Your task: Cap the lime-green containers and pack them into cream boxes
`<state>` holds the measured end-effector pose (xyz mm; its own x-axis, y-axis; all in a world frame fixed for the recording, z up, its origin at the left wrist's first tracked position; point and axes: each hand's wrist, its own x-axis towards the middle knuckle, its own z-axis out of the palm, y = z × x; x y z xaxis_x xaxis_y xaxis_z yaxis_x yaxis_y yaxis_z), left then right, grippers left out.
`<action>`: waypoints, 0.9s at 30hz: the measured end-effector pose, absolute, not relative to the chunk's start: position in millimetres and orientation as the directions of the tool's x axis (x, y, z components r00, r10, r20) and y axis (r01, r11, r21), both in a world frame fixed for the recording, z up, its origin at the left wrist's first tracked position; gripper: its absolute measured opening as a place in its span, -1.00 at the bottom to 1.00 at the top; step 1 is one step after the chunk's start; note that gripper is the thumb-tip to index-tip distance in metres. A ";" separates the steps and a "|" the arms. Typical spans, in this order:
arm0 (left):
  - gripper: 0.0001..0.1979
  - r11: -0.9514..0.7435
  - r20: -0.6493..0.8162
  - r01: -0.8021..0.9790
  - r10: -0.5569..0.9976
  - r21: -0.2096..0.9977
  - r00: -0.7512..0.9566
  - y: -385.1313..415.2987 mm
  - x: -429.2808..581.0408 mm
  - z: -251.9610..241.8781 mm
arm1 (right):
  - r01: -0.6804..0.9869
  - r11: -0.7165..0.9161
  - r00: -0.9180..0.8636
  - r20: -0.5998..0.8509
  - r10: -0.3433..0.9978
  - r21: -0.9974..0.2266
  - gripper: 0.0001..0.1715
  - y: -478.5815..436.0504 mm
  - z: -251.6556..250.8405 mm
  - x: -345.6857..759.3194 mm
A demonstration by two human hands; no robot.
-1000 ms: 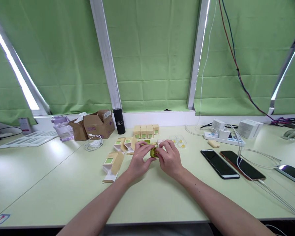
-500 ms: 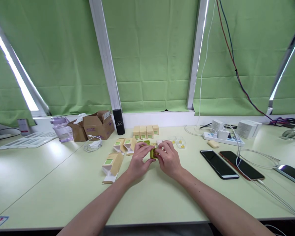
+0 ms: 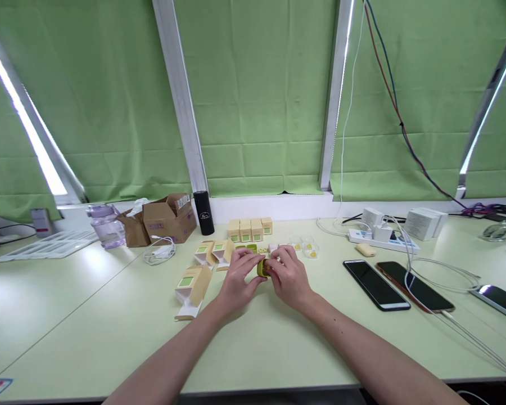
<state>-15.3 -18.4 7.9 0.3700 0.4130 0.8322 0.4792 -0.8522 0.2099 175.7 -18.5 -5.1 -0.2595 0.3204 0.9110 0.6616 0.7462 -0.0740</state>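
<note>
Between my two hands is a small olive-green case (image 3: pixel 261 268), held above the table. My left hand (image 3: pixel 241 279) grips its left side with thumb and fingers. At its right side my right hand (image 3: pixel 290 277) is closed, the fingertips pressed on or into the case; what they pinch inside is hidden. Just beyond my hands lie another green piece (image 3: pixel 252 247) and a small pale pink piece (image 3: pixel 273 247). Clear round packs with yellow centres (image 3: pixel 310 247) are to the right of these. An opened small carton (image 3: pixel 194 285) lies left of my left hand.
Two more opened cartons (image 3: pixel 222 251) lie behind it, and several closed small boxes (image 3: pixel 245 230) stand in a row at the back. A black bottle (image 3: pixel 203 212) and a cardboard box (image 3: pixel 172 218) are at back left. Phones (image 3: pixel 376 285), cables and a power strip (image 3: pixel 383 241) occupy the right.
The camera view has tilted slightly, so the table sits a little lower. Both hands stay at the green case, with only small finger shifts.
</note>
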 end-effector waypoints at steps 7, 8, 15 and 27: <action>-0.54 -0.858 0.832 0.469 0.409 0.211 0.374 -16.2 -16.5 4.9 | 0.669 0.740 -0.276 0.898 0.342 -0.076 -0.78 -18.2 -5.3 176.2; -0.54 -0.859 0.832 0.468 0.408 0.209 0.377 -15.8 -16.8 4.3 | 0.667 0.741 -0.277 0.898 0.342 -0.077 -0.77 -18.4 -5.0 176.2; -0.53 -0.856 0.814 0.474 0.419 0.207 0.401 -14.9 -18.3 2.4 | 0.676 0.734 -0.285 0.896 0.340 -0.063 -0.75 -19.6 -4.3 175.9; -0.58 -0.787 0.843 0.588 0.437 0.188 0.315 -14.6 -20.7 9.4 | 0.632 0.769 -0.309 0.878 0.366 -0.098 -0.50 -21.1 0.4 181.8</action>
<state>-20.7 -14.6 9.4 0.3152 0.4368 0.8425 0.5877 -0.7869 0.1881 181.8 -21.1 0.4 -0.3091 0.3660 0.8778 0.6318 0.7689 -0.0981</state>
